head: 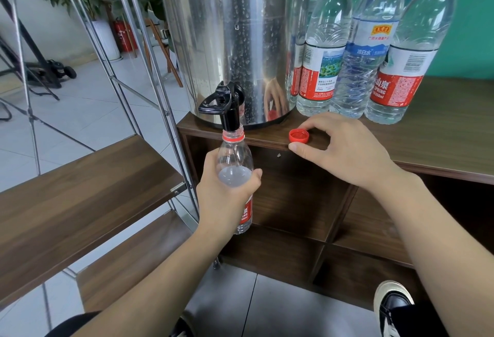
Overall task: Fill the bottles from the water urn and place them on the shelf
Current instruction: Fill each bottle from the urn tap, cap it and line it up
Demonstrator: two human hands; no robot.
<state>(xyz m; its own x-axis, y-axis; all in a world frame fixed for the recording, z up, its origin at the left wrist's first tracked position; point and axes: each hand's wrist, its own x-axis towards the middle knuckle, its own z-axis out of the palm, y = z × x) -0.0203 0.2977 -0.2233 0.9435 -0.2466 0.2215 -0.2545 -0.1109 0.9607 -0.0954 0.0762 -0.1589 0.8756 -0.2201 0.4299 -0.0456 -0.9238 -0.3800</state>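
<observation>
Holding the bottle (235, 165) under the tap (230, 112), my left hand (227, 195) wraps it; right hand (339, 146) fingers pinch toward the cap (298, 135); a tilt could spill water.

the red band on the rightmost bottle (409, 50), at the right of the frame, carries white characters "山泉" with "spring" and "550ml" beneath them. the blue-labelled bottle (366, 50) just left of it reads "凉白水" in white on blue, under a small yellow and red logo whose characters are too small to tell. the red-capped bottle (324, 50) further left has a landscape picture and fine print on its label, not legible. on the held bottle (235, 173) at the centre, the red label shows only "ing" and part of "550ml" past the left hand (227, 195).
</observation>
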